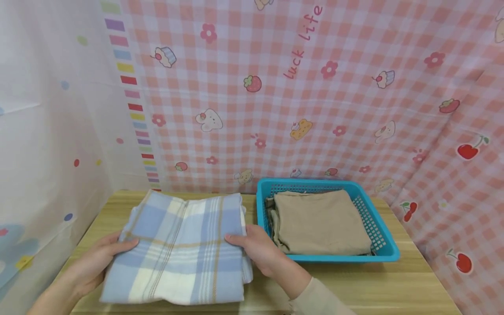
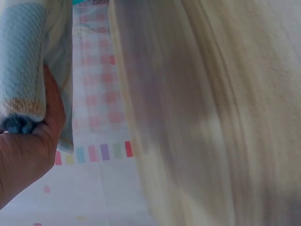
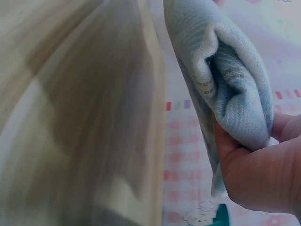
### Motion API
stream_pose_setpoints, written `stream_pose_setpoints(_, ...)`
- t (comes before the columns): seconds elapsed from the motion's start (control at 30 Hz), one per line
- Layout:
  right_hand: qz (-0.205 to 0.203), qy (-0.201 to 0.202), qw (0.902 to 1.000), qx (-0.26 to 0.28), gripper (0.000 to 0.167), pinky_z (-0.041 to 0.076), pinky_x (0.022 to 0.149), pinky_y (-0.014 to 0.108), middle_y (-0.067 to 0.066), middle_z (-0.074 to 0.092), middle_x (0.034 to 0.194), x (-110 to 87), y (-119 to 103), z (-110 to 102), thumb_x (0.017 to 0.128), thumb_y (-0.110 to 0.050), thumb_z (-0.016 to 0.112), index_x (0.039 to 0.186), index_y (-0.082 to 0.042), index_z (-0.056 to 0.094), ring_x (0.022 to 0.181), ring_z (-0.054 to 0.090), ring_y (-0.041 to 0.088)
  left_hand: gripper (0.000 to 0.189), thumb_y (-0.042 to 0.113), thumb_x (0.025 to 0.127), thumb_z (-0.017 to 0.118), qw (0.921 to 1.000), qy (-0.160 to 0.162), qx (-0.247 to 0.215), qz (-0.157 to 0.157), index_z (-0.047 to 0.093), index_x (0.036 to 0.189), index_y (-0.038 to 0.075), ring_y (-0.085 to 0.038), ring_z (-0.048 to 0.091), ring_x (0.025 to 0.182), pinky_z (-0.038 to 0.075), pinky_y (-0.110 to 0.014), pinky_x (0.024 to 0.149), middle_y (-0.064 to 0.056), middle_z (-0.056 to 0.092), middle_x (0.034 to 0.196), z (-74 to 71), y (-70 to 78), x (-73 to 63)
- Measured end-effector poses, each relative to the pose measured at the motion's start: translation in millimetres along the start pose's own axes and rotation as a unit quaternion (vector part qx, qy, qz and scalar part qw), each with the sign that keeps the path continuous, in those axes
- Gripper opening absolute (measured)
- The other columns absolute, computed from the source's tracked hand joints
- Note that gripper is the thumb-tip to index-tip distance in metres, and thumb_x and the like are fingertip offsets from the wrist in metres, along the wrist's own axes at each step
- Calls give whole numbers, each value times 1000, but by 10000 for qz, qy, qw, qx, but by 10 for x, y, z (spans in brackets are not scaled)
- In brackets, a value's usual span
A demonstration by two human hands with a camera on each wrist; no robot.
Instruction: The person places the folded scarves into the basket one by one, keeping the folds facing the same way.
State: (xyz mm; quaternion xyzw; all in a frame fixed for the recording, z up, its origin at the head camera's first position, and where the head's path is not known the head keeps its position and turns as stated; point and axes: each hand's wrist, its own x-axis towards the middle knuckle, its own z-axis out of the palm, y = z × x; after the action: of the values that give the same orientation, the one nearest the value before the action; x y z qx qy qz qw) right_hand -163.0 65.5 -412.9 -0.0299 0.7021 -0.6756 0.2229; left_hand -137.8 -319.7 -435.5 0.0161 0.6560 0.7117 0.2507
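Note:
A folded plaid cloth (image 1: 173, 262) in pale blue, cream and white with tan lines is held between both hands over the left part of the table. My left hand (image 1: 98, 258) grips its left edge, thumb on top and fingers underneath. On the opposite edge my right hand (image 1: 261, 251) pinches it the same way, thumb over the upper face. The right wrist view shows several thick layers of the cloth (image 3: 235, 84) bunched in that grip. In the left wrist view, the cloth's folded side (image 2: 23, 61) rests in the left palm, raised above the tabletop.
A blue plastic basket (image 1: 327, 258) stands on the right part of the wooden table (image 1: 354, 284). Inside it lies a folded beige cloth (image 1: 320, 223) over other fabric. A pink checked curtain (image 1: 275, 109) hangs behind the table, and a white one (image 1: 51, 131) at the left.

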Motion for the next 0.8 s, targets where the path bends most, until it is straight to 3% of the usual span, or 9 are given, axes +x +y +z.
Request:
stream_pose_setpoints(0.4, -289, 25, 9993, -223, 44, 60, 86, 40, 13, 74, 109, -30, -195, -227, 100, -22, 72, 133, 7, 61, 97, 73, 25, 18, 24, 112, 50, 9992, 372, 31, 124, 58, 128, 21, -22, 72, 100, 61, -43, 86, -1, 75, 110, 161, 173, 58)
stream_pose_setpoints(0.53, -381, 45, 9991, -189, 45, 61, 86, 40, 13, 75, 109, -30, -233, -333, 101, -22, 71, 133, 7, 61, 97, 74, 25, 19, 24, 112, 50, 9991, 332, 5, 255, 58, 129, 20, -21, 72, 101, 60, -42, 87, -1, 75, 111, 233, 220, 98)
stream_pose_setpoints(0.8, -281, 204, 9990, -294, 46, 61, 85, 42, 14, 73, 111, -56, -270, -538, 103, -24, 69, 137, 5, 59, 95, 73, 25, 29, 25, 110, 55, 9979, 565, -70, 320, 54, 138, 15, -21, 72, 102, 59, -41, 89, -1, 74, 113, 425, 304, 212)
